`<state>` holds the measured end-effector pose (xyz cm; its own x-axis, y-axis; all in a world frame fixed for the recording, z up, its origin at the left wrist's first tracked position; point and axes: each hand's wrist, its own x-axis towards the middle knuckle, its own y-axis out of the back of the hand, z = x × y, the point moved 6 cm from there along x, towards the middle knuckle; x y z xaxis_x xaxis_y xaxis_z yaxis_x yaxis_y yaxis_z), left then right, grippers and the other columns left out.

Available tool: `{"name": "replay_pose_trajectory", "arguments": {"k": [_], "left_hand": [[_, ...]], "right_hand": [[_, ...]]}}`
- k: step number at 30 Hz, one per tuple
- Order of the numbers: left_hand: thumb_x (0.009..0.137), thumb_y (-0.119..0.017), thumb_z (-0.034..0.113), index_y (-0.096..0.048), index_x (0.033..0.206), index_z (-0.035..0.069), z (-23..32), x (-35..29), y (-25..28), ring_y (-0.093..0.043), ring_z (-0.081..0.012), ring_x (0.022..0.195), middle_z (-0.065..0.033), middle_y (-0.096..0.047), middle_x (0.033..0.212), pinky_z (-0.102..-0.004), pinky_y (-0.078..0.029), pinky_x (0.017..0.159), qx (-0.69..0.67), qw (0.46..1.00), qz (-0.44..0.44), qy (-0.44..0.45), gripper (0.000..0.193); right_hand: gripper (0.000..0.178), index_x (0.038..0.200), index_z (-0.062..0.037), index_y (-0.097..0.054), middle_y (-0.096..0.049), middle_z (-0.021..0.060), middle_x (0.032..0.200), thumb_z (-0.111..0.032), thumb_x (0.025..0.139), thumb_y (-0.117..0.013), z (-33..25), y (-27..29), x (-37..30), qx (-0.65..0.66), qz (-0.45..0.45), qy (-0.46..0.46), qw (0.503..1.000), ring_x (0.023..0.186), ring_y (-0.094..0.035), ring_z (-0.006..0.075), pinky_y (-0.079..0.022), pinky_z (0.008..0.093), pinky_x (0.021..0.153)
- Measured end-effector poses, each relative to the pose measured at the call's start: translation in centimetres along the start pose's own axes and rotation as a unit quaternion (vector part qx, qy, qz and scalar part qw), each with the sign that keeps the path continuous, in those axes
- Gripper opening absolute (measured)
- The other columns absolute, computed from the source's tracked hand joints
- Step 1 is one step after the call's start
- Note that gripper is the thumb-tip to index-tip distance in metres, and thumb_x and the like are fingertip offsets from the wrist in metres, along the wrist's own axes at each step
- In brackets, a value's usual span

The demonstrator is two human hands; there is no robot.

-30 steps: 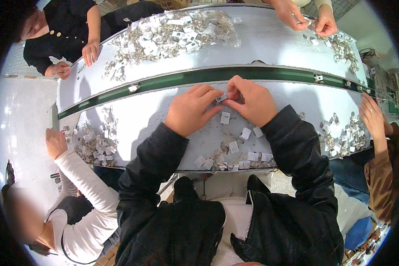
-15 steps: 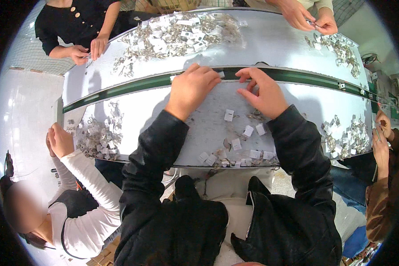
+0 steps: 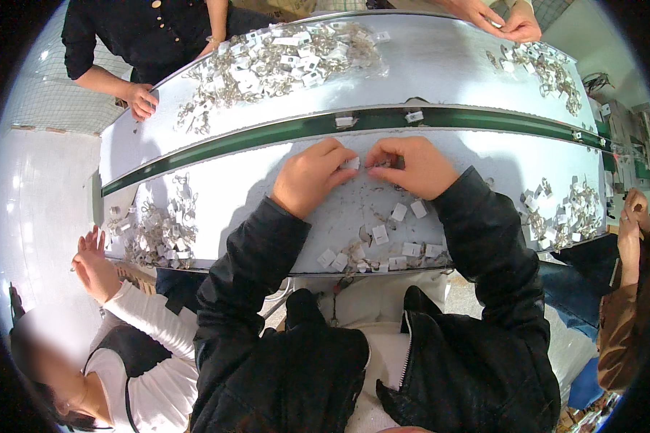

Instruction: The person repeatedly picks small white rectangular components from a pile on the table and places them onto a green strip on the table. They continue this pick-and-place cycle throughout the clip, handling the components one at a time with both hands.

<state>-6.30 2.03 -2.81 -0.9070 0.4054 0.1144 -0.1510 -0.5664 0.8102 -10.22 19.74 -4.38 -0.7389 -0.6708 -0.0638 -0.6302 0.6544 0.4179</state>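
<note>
My left hand [image 3: 310, 177] pinches a small white rectangular plastic piece [image 3: 352, 164] between thumb and fingertips. Just to its right, my right hand [image 3: 413, 167] has its fingers curled in against the thumb. Something small and metallic shows at those fingertips, too small to make out. Both hands are over the near tabletop, just short of the green conveyor strip [image 3: 260, 138]. Loose white pieces [image 3: 399, 211] lie below my right hand, with more along the table's near edge, mixed with small metal bits.
White pieces [image 3: 345, 121] ride on the green strip. Heaps of white and metal parts lie at the far side [image 3: 267, 65], near left [image 3: 159, 224] and right [image 3: 574, 209]. Co-workers' hands [image 3: 142, 101] are around the table.
Both my hands have drawn back from the green strip and come closer together. A loose white piece has left the tabletop and is in my left hand. Two white pieces now show on the strip.
</note>
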Motion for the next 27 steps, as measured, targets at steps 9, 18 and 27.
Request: {"name": "replay_pose_trajectory", "arguments": {"k": [9, 18, 27], "left_hand": [[0.086, -0.076, 0.011, -0.07, 0.107, 0.01, 0.9, -0.3, 0.1, -0.069, -0.0247, 0.084, -0.0083, -0.064, 0.105, -0.0356, -0.057, 0.073, 0.027, 0.999, 0.04, 0.012, 0.021], [0.083, -0.076, 0.002, -0.068, 0.103, 0.005, 0.1, 0.7, 0.6, -0.069, -0.0231, 0.083, -0.0082, -0.063, 0.103, -0.0332, -0.057, 0.071, -0.046, 0.996, 0.077, 0.028, 0.022], [0.088, -0.074, 0.006, -0.069, 0.111, 0.007, 1.9, 0.0, -0.5, -0.071, -0.024, 0.087, -0.0091, -0.068, 0.109, -0.034, -0.059, 0.075, -0.033, 0.997, 0.023, -0.059, 0.023]], "right_hand": [[0.013, 0.097, -0.0073, -0.075, -0.072, 0.0109, 0.092, -0.017, 0.089, -0.072, 0.4, 1.2, 0.2, -0.139, 0.098, 0.029, 0.985, 0.088, -0.07, 0.0292, -0.055, 0.0381, 0.077], [0.013, 0.094, -0.0074, -0.073, -0.07, 0.0098, 0.092, -0.017, 0.086, -0.075, -1.4, -0.6, 0.1, -0.106, 0.011, 0.139, 0.985, 0.079, -0.069, 0.0277, -0.055, 0.0382, 0.072], [0.012, 0.096, -0.0061, -0.073, -0.069, 0.0085, 0.085, -0.011, 0.086, -0.077, -0.2, 1.1, -0.1, -0.141, 0.101, 0.067, 0.982, 0.071, -0.068, 0.0231, -0.054, 0.0332, 0.065]]}}
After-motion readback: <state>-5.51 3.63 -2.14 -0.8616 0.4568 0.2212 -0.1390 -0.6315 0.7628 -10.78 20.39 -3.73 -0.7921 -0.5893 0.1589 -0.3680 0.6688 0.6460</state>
